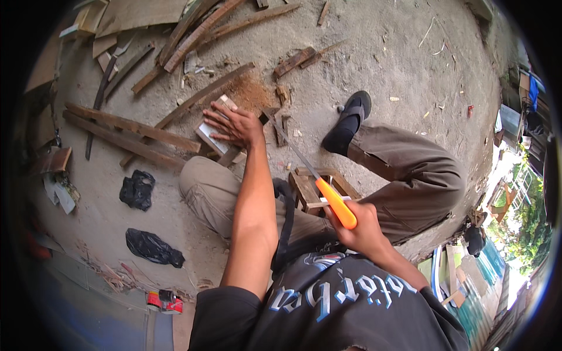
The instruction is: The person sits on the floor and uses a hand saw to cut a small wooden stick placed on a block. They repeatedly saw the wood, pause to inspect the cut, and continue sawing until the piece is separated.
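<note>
My right hand [358,225] is wrapped round the orange handle [336,203] of a handsaw. The thin blade [298,151] slants up and left, its far end beside a dark piece of wood [269,114]. My left hand [241,125] lies flat with fingers spread, pressing on a pale wooden block [223,102] that has a white side. Underneath the block runs a darker strip of wood [230,157]; the hand hides part of how they meet. A small wooden frame [303,188] stands between my legs, below the blade.
Long wooden strips [132,126] lie left of the block, with more boards [199,35] beyond. Two black plastic bags [153,248] rest on the ground at left. Reddish sawdust [253,93] covers dirt by the block. My sandalled foot [353,114] is right of the blade.
</note>
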Demonstrator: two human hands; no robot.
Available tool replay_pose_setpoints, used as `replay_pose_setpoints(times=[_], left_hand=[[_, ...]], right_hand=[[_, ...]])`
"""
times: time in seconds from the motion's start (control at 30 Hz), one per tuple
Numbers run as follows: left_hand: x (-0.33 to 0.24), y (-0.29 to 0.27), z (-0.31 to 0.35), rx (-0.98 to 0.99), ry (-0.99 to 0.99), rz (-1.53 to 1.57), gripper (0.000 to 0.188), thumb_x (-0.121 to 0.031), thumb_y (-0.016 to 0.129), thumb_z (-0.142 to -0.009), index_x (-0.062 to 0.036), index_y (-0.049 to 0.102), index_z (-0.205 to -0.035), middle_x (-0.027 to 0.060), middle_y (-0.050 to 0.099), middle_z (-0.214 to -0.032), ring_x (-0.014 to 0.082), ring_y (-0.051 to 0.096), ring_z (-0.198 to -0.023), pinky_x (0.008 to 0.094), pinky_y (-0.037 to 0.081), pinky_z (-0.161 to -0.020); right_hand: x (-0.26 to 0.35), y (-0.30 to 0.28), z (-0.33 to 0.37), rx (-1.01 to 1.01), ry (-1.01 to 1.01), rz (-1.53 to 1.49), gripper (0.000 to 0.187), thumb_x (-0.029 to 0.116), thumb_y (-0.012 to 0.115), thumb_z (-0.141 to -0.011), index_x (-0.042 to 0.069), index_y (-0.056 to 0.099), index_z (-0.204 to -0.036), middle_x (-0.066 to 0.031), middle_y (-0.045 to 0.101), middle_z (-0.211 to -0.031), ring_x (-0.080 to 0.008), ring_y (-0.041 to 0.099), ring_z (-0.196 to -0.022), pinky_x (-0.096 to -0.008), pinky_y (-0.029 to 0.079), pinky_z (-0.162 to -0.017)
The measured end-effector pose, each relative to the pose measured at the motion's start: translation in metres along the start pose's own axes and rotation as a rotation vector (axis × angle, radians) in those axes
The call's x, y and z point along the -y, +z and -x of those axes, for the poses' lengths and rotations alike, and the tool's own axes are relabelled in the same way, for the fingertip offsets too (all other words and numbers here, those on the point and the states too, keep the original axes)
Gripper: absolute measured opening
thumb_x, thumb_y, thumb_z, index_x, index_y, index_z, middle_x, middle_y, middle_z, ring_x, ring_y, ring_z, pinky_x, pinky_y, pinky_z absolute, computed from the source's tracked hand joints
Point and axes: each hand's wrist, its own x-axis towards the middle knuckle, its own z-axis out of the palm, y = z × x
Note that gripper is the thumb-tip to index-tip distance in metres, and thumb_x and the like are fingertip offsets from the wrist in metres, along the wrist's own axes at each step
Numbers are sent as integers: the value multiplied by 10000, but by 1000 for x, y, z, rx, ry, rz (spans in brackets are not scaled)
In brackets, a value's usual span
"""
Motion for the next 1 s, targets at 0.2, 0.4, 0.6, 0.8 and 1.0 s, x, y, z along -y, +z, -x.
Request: replay_pose_setpoints(times=[0.2, 0.4, 0.6, 0.8, 1.0], left_hand=[[-9, 4, -8, 17, 14, -18, 639, -300, 353, -980, -104, 185, -1565, 175, 79, -1638, 363, 96, -1510, 611, 63, -1172], [-7, -3, -4, 20, 16, -19, 647, -269, 337, -971, -97, 161, -1570, 177, 48, -1641, 362, 69, -1514, 599, 42, -1178], [-5, 2, -2, 25, 16, -17, 655, -265, 349, -964, -91, 167, -1569, 179, 53, -1640, 362, 71, -1514, 603, 32, -1177], [-11, -2, -9, 34, 18, -47, 679, -284, 390, -964, -94, 155, -1572, 172, 62, -1641, 357, 62, -1515, 604, 30, -1179], [2, 0, 2, 1, 28, -42, 667, -354, 385, -972, -108, 201, -1565, 176, 80, -1638, 358, 79, -1513, 617, 44, -1171]], right_hand=[[-16, 32, -63, -44, 11, -22, 214, 169, 711, -881, -11, 623, -807, -190, 567, -598, -332, 571, -485, -370, 452, -506], [-6, -1, 4, -90, -42, -13, 158, 141, 721, -873, 7, 651, -830, -178, 572, -607, -327, 543, -473, -363, 443, -491], [-17, 27, -56, -59, 15, -22, 179, 142, 719, -882, -5, 646, -810, -174, 573, -600, -269, 504, -439, -369, 409, -471], [10, -15, 9, -40, 46, 45, 131, 97, 724, -857, -10, 658, -823, -159, 573, -574, -290, 602, -476, -345, 444, -489], [-32, 36, -67, -31, -26, -9, 262, 214, 693, -902, -31, 653, -820, -188, 583, -580, -234, 574, -469, -375, 453, -519]])
